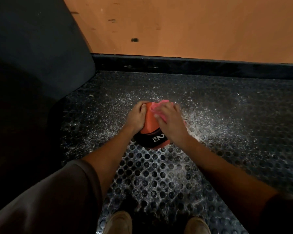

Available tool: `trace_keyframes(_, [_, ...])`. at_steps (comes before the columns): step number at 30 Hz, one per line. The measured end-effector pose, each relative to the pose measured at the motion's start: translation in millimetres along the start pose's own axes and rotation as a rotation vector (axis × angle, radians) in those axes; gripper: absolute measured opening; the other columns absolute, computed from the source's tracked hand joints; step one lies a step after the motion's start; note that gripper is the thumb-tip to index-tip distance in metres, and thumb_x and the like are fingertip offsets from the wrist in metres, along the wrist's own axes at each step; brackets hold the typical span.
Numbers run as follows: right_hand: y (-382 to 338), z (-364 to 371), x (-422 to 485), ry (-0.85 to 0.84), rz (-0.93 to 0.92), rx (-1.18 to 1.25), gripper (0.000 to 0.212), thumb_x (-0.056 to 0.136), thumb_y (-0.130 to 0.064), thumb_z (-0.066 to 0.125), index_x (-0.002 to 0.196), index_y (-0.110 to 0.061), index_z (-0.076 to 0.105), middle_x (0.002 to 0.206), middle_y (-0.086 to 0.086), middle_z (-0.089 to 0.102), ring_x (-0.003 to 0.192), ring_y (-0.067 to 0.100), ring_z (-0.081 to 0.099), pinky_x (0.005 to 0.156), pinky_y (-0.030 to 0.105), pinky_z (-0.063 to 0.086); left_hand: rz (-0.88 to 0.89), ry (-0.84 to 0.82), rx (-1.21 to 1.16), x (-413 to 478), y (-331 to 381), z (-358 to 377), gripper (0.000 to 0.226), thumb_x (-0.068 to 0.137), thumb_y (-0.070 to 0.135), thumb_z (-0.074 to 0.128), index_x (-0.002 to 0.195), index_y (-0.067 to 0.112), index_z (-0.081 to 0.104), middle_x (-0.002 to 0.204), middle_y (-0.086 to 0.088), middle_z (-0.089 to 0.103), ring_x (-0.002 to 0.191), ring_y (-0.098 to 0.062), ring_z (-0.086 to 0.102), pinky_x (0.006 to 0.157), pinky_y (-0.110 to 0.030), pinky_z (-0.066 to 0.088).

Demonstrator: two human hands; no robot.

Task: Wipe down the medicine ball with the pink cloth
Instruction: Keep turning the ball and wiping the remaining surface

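On the floor mat [227, 115] our left hand [136, 117] curls its fingers round the ball's [149, 123] left side while our right hand [171, 122], fingers spread, presses the cloth [156, 106] onto its far top.

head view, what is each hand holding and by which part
The right hand presses the pink cloth onto the top of the medicine ball; the left hand grips the ball's upper left side.
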State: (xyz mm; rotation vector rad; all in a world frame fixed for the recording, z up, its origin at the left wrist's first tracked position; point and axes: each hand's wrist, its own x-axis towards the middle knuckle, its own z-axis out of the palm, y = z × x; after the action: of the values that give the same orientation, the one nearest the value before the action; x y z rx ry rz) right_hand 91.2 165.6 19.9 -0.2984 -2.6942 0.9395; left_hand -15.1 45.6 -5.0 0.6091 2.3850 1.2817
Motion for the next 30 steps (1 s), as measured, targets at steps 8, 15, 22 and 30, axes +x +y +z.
trace_keyframes(8, [13.1, 2.7, -7.5, 0.115, 0.226, 0.165, 0.034, 0.1, -0.028, 0.041, 0.129, -0.022, 0.059, 0.124, -0.004, 0.053, 0.118, 0.014, 0.04, 0.097, 0.029, 0.027, -0.046, 0.099, 0.017, -4.8, -1.1, 4.9, 0.03, 0.106, 0.03, 0.026, 0.107, 0.012, 0.05, 0.089, -0.001, 0.054, 0.08, -0.018, 0.052, 0.07, -0.03, 0.037])
trace_keyframes(15, [36.5, 8.1, -20.9, 0.104, 0.216, 0.222, 0.036, 0.101, -0.031, 0.035, 0.129, -0.021, 0.056, 0.125, -0.001, 0.05, 0.118, 0.018, 0.042, 0.102, 0.031, 0.034, -0.064, 0.108, -0.019, -16.2, -9.6, 2.7, 0.034, 0.105, 0.032, 0.024, 0.121, 0.013, 0.047, 0.11, -0.008, 0.057, 0.096, -0.022, 0.055, 0.08, -0.035, 0.044])
trace_keyframes(22, [6.0, 12.2, 0.2, 0.095, 0.312, 0.187, 0.032, 0.102, -0.025, 0.04, 0.127, -0.019, 0.059, 0.129, -0.001, 0.052, 0.124, 0.016, 0.038, 0.103, 0.022, 0.025, -0.23, 0.215, -0.06, -14.9, 3.4, -0.2, 0.022, 0.103, 0.03, 0.033, 0.103, 0.011, 0.043, 0.103, -0.011, 0.053, 0.089, -0.021, 0.052, 0.075, -0.036, 0.041])
trace_keyframes(30, [10.1, 16.3, 13.9, -0.042, 0.022, 0.116, 0.034, 0.102, -0.036, 0.04, 0.122, -0.023, 0.064, 0.124, -0.006, 0.061, 0.118, 0.012, 0.05, 0.112, 0.026, 0.022, -0.187, 0.225, -0.065, -34.1, -14.2, -7.0, 0.04, 0.102, 0.046, 0.031, 0.126, 0.019, 0.049, 0.118, -0.004, 0.059, 0.105, -0.024, 0.057, 0.09, -0.039, 0.047])
